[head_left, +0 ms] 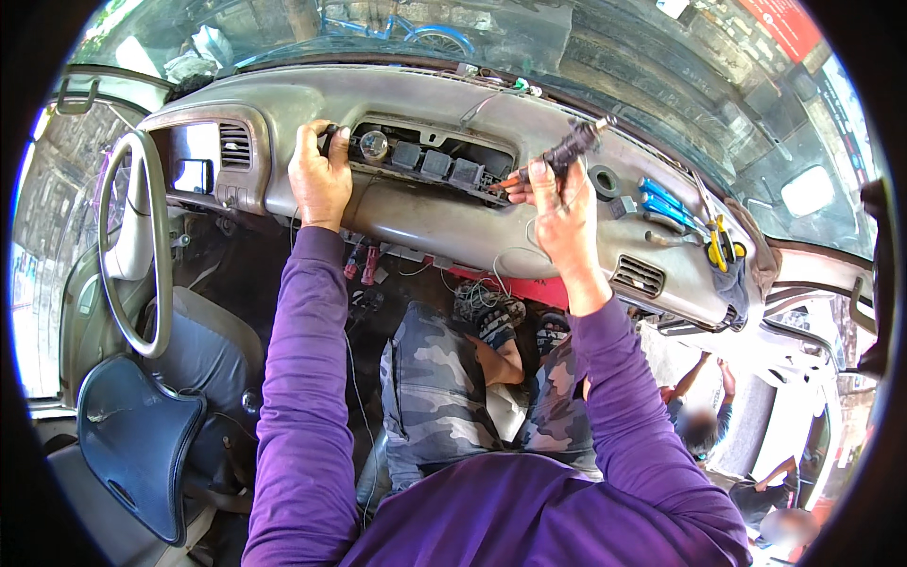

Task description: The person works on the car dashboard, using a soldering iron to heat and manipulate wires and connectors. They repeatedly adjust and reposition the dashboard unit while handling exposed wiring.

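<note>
Set in the dashboard opening is a dark panel (436,163) with a round clear gauge (373,146) and several square dark blocks. At its left end, my left hand (319,181) is closed, thumb and fingers pinching a small black part (332,138); whether that part belongs to the panel I cannot tell. My right hand (564,219) is closed around a dark, stubby hand tool (574,144), its exact kind unclear. A metal end points up and right, while a thin orange-brown end reaches toward the panel's right end.
Blue-handled pliers (666,200), yellow-and-black cutters (723,248) and a roll of black tape (605,182) lie on the dashboard's right side. A steering wheel (161,246) stands left. Loose wires (482,298) hang below the dash. People (701,425) are outside at right.
</note>
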A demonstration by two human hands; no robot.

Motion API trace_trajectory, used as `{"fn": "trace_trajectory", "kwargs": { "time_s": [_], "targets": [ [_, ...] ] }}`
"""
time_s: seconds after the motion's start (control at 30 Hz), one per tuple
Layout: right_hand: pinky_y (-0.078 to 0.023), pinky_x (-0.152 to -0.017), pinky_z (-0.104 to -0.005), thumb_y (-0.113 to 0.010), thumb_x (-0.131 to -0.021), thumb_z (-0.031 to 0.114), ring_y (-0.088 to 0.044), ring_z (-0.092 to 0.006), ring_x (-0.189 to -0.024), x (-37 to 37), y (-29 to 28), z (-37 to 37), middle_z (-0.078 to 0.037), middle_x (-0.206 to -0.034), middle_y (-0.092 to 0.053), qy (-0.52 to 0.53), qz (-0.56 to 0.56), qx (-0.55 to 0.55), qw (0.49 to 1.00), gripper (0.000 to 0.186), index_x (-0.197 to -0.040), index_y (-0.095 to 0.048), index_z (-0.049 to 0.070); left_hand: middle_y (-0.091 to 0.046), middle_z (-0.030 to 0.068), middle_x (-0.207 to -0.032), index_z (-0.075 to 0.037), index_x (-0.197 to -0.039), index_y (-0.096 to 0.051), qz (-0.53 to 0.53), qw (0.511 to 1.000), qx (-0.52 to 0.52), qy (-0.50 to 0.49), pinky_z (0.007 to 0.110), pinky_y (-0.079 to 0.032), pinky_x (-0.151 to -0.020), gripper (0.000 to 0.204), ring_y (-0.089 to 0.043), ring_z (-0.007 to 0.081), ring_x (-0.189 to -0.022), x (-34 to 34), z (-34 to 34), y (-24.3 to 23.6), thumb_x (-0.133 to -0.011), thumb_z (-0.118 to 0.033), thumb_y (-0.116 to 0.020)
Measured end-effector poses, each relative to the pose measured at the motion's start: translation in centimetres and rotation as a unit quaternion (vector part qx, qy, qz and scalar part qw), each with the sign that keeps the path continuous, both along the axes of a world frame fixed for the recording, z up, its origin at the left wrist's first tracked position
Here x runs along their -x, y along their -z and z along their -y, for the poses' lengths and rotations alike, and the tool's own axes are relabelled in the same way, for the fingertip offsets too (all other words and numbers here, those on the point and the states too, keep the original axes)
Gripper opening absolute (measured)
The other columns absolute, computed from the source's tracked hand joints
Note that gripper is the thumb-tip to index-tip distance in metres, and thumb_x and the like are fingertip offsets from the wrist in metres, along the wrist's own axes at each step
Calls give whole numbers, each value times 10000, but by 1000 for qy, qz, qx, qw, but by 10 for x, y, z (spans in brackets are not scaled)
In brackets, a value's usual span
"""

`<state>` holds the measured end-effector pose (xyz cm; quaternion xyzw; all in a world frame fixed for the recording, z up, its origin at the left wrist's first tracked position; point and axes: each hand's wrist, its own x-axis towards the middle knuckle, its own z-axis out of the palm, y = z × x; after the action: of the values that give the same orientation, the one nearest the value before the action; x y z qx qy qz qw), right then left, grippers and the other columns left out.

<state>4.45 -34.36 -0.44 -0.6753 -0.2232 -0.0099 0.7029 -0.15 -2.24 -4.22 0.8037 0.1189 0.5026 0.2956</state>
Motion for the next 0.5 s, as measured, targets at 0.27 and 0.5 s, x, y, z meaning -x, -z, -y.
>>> {"fn": "trace_trajectory", "kwargs": {
  "time_s": [0.27,0.5],
  "targets": [
    [-628,-740,-326,-652,-1109,312,-744,-177,-818,-10,-22,-1,-112,-968,-742,-31,-32,46,998,324,-1174,-582,3,-756,189,-1044,-36,-1162,-671,-29,999,-4,-24,439,-570,-860,284,-736,403,-961,-1,1,-3,-996,-238,-782],
    [-652,-809,-377,-679,-1092,325,-768,-244,-931,38,-38,52,-155,-1086,-718,66,44,-201,976,351,-1191,-571,6,-772,224,-1013,-59,-1119,-685,-83,995,-9,-49,487,-569,-837,269,-734,460,-953,-8,4,-8,-986,-272,-781]
  ]
}}
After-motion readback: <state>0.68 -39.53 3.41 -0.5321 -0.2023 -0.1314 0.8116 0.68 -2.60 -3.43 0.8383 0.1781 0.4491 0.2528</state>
